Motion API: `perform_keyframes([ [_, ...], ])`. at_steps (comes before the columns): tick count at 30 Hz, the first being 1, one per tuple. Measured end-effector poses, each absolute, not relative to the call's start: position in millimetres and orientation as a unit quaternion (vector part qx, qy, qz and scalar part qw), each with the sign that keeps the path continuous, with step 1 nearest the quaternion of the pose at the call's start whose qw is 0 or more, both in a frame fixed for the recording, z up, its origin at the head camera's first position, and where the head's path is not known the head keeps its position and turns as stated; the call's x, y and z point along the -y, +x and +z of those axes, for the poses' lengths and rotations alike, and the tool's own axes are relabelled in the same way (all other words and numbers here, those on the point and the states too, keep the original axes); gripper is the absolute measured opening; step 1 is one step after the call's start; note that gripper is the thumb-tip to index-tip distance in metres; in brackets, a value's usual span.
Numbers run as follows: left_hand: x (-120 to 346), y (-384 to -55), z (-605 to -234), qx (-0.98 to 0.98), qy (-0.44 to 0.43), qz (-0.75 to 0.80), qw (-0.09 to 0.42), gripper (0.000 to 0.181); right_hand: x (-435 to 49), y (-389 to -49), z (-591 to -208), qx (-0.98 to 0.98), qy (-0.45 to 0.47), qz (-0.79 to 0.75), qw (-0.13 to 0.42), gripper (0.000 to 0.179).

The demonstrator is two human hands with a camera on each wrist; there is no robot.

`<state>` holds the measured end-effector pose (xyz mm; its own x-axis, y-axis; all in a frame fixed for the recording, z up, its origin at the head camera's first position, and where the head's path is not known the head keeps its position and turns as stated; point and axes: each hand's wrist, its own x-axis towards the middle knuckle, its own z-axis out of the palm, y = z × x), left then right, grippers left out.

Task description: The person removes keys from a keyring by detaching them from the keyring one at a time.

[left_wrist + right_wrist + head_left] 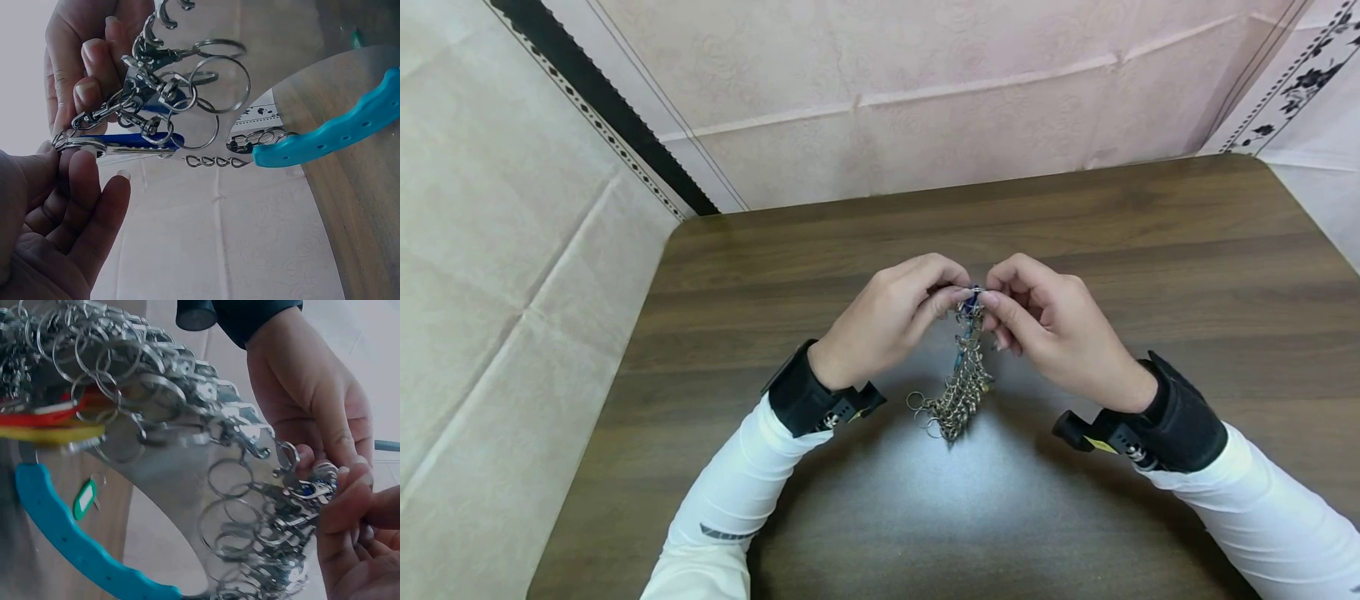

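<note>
A long bunch of linked silver split rings and clasps [964, 392] hangs above the brown table. At its upper end my left hand [891, 304] and right hand [1052, 325] meet, each pinching between thumb and fingers. In the left wrist view, the left thumb and forefinger grip a split ring [84, 146] beside a flat dark blue tag [125, 138]. The right fingers [94, 69] hold the clasp end just above. A curved teal band [81, 540] with small holes hangs within the bunch. Red [44, 417] and yellow [56, 432] tags show among the rings, blurred.
The wooden table [737, 333] has a pale patterned cloth [925, 108] behind it and more cloth at both sides. A green key tag with a white label [85, 499] appears below the bunch in the right wrist view; I cannot tell what bears it.
</note>
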<state>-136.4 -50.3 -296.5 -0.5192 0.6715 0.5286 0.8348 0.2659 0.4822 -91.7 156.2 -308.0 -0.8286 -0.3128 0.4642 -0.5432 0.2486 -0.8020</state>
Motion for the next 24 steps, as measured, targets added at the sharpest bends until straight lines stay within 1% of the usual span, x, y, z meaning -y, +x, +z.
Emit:
perform_keyframes([
  [6, 50.7, -137.6, -295.3, 0.797, -0.466, -0.374, 0.09, 0.008, -155.7, -92.3, -311.4, 0.77, 0.253, 0.577, 0.099, 0.004],
  [19, 51.7, -138.2, -294.5, 0.806, -0.46, -0.361, 0.086, 0.009, -152.2, -94.3, -315.4, 0.726, 0.242, 0.637, 0.092, 0.004],
  [24, 51.4, -139.0, -296.1, 0.804, -0.465, -0.358, 0.095, 0.008, -150.7, -95.9, -316.7, 0.714, 0.245, 0.649, 0.093, 0.004],
])
